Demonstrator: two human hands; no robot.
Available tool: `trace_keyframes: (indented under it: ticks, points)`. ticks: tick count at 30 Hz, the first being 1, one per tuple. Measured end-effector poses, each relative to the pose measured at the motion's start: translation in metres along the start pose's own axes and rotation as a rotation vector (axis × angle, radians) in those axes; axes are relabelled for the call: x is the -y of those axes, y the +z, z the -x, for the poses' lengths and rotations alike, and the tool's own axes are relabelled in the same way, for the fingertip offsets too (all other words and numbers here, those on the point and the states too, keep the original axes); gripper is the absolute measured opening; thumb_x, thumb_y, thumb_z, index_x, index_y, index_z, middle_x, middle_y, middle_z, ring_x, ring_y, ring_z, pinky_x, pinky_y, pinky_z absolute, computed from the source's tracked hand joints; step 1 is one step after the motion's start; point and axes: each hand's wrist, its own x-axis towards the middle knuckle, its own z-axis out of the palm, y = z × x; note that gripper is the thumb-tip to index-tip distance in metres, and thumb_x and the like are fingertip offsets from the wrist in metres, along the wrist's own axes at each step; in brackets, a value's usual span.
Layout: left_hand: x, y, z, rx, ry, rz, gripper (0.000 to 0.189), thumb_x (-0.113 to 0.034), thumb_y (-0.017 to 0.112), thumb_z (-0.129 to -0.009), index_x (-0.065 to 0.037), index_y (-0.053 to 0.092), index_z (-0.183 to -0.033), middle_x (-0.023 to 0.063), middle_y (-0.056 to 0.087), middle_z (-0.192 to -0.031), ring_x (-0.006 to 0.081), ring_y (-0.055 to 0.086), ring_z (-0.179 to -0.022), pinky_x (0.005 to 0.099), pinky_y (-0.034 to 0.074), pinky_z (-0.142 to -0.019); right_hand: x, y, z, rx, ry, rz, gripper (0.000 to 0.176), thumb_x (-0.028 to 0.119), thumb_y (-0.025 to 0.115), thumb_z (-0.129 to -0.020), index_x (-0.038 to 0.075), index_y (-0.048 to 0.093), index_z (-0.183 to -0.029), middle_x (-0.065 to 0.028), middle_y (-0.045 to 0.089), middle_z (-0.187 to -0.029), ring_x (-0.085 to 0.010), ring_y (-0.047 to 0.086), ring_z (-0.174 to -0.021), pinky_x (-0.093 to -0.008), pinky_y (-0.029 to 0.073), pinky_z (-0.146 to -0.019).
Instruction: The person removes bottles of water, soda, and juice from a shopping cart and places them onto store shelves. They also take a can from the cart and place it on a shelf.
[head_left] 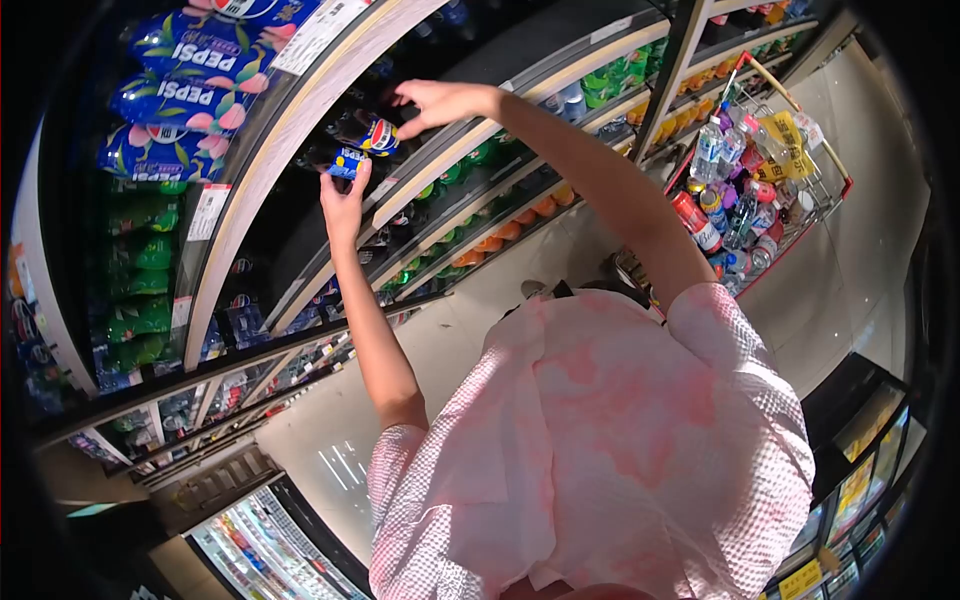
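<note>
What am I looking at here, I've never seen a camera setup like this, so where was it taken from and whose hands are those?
There's no robot. A person wears a camera on their head, looking forward and down, so you see their own pink-and-white shirt and bare arms. It's one wide, curved view.

They're reaching into a drinks shelf. The left hand grips a bottle with a blue-and-yellow label. The right hand is spread beside another Pepsi bottle; whether it touches it is hard to tell.

Off to the right stands a shopping cart holding bottles and cans.
</note>
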Motion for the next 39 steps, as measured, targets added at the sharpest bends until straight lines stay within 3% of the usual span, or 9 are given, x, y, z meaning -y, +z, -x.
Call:
trace_keyframes:
  ticks: [4,9,15,19,23,26,29,34,39]
  points:
    - [-0.007,0.009,0.004,-0.012,0.018,0.062,0.047,-0.020,0.080,-0.091,0.002,0.056,-0.125,0.0096,0.067,-0.116,0.0139,0.062,-0.106,0.0303,0.048,-0.095,-0.022,-0.044,-0.019,-0.310,0.014,0.124,0.064,0.025,0.072,-0.089,0.008,0.049,-0.146,-0.0216,0.056,-0.144,-0.0343,0.056,-0.130,-0.0399,0.044,-0.110]
    - [0.001,0.014,0.007,-0.047,0.082,0.069,0.048,-0.018,0.079,-0.092,0.003,0.054,-0.127,0.0118,0.067,-0.118,0.0156,0.063,-0.108,0.0313,0.049,-0.095,-0.033,-0.008,-0.101,-0.565,-0.237,0.550,0.058,0.042,0.062,-0.096,0.011,0.053,-0.144,-0.0167,0.052,-0.149,-0.0365,0.051,-0.135,-0.0436,0.042,-0.112]
    - [0.009,0.011,0.006,-0.153,0.112,-0.078,0.047,-0.028,0.081,-0.089,0.006,0.057,-0.110,0.0143,0.071,-0.101,0.0170,0.066,-0.091,0.0335,0.052,-0.083,-0.051,0.027,-0.143,-0.884,-0.077,0.630,0.057,0.053,0.057,-0.093,0.017,0.061,-0.138,-0.0107,0.062,-0.140,-0.0305,0.061,-0.125,-0.0440,0.051,-0.101]
    - [0.002,0.003,0.010,-0.190,0.090,-0.154,0.049,-0.031,0.082,-0.087,0.004,0.055,-0.109,0.0192,0.070,-0.098,0.0239,0.068,-0.087,0.0369,0.053,-0.080,-0.053,-0.006,-0.112,-0.612,-0.175,0.854,0.053,0.045,0.060,-0.093,0.011,0.063,-0.133,-0.0153,0.063,-0.136,-0.0358,0.057,-0.125,-0.0451,0.042,-0.110]
    - [0.012,0.000,0.008,-0.182,0.064,-0.138,0.051,-0.034,0.080,-0.087,0.003,0.054,-0.111,0.0224,0.069,-0.107,0.0340,0.069,-0.095,0.0422,0.053,-0.084,-0.010,-0.045,-0.047,-0.169,-0.067,0.052,0.067,0.030,0.086,-0.081,0.004,0.059,-0.136,-0.0148,0.063,-0.134,-0.0270,0.058,-0.124,-0.0376,0.045,-0.106]
    - [0.010,0.000,0.010,-0.148,-0.005,-0.145,0.060,-0.038,0.082,-0.085,0.001,0.052,-0.117,0.0222,0.068,-0.111,0.0393,0.067,-0.104,0.0456,0.051,-0.090,0.039,-0.037,-0.009,-0.108,-0.052,-0.127,0.067,0.024,0.086,-0.082,0.001,0.057,-0.137,-0.0124,0.064,-0.133,-0.0206,0.059,-0.120,-0.0348,0.045,-0.106]
    - [0.001,0.002,0.016,-0.181,0.136,-0.281,0.065,-0.037,0.087,-0.082,0.002,0.049,-0.116,0.0171,0.070,-0.104,0.0232,0.068,-0.093,0.0369,0.054,-0.081,0.037,-0.034,-0.007,0.017,0.113,-0.189,0.060,0.017,0.080,-0.088,-0.001,0.054,-0.139,-0.0106,0.065,-0.128,-0.0199,0.060,-0.119,-0.0338,0.045,-0.106]
    - [-0.034,0.007,0.016,-0.153,0.040,-0.245,0.113,-0.050,0.098,-0.058,0.007,0.030,-0.129,0.0296,0.060,-0.126,0.0383,0.063,-0.115,0.0442,0.049,-0.099,0.039,-0.024,-0.005,-0.025,0.032,-0.250,0.054,0.019,0.079,-0.089,-0.001,0.059,-0.135,-0.0108,0.069,-0.126,-0.0159,0.062,-0.113,-0.0343,0.048,-0.102]
    - [-0.050,0.025,0.012,-0.324,-0.151,-0.295,0.114,-0.057,0.096,-0.055,0.005,0.034,-0.128,0.0306,0.062,-0.121,0.0442,0.065,-0.110,0.0494,0.052,-0.094,0.067,-0.017,0.006,-0.057,0.117,-0.226,0.037,0.021,0.080,-0.091,-0.001,0.064,-0.116,-0.0056,0.069,-0.111,-0.0086,0.061,-0.103,-0.0260,0.050,-0.091]
